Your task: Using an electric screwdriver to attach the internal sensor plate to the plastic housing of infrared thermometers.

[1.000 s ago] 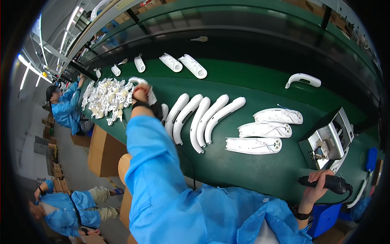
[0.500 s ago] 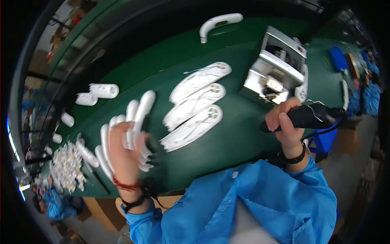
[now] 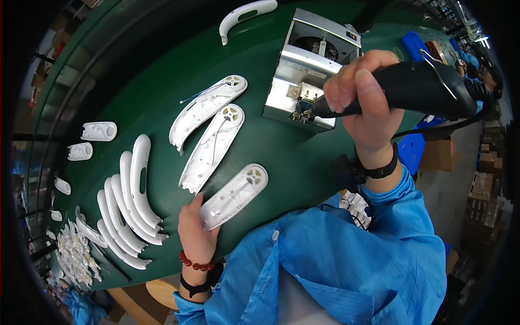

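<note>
My right hand point(image 3: 368, 103) is wrapped round a black electric screwdriver point(image 3: 417, 89) with a wire hanging hook and a cord. The screwdriver's front end reaches the lit mouth of a metal screw feeder point(image 3: 287, 81); its tip is hard to make out there. Near the table's front edge, my left hand point(image 3: 197, 230) grips the lower end of a white plastic shell point(image 3: 235, 197), its hollow inside facing up with a round spoked part at the far end. Beyond it lie two similar open shells, one point(image 3: 214, 146) with a grey wire, the farther point(image 3: 206, 111) with a blue wire.
Several curved white shells point(image 3: 142, 173) stand in a row to the left on the green table point(image 3: 292, 184). A heap of small white parts point(image 3: 76, 254) lies at far left, beside a dark rod point(image 3: 114, 265). One curved white shell point(image 3: 246, 16) rests at the back.
My left hand has moved from the row of curved shells to the nearest open shell and gripped it, turning it apart from the others. My right hand has brought the screwdriver to the feeder.
</note>
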The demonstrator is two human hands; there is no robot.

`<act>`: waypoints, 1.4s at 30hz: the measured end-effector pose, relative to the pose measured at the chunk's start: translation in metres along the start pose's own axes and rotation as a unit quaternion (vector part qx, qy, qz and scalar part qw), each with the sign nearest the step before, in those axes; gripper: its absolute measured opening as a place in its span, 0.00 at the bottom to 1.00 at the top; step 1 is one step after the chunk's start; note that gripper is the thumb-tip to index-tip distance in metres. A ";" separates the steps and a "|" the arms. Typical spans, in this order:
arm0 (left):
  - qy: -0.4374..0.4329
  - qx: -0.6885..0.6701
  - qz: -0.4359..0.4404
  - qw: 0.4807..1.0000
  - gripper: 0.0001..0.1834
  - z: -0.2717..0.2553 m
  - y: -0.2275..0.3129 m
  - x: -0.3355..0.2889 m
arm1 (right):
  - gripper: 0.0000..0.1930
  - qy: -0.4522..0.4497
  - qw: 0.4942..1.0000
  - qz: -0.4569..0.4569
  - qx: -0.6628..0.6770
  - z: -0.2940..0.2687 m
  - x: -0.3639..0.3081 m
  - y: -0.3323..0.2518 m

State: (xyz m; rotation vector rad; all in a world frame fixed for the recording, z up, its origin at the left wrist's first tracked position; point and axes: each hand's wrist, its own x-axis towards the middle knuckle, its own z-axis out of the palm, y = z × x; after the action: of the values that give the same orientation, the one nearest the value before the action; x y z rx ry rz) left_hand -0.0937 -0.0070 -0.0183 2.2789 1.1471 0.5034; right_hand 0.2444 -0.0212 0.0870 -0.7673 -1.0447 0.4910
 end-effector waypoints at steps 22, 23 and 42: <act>-0.042 0.041 0.156 0.986 0.30 0.019 0.049 0.046 | 0.08 -0.113 0.989 0.097 -0.013 0.017 -0.029 0.016; -0.041 0.046 0.157 0.986 0.29 0.020 0.048 0.045 | 0.09 -0.120 0.987 0.107 0.007 0.022 -0.038 0.019; 0.015 0.042 0.182 0.982 0.24 0.029 0.040 0.040 | 0.10 -0.147 0.972 0.178 -0.048 0.033 -0.057 0.043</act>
State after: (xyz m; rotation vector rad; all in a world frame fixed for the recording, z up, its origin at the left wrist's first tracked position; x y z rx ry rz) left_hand -0.0304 -0.0024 -0.0135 2.5775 0.7761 0.6382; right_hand 0.1898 -0.0225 0.0306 -0.9950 -1.2176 0.8868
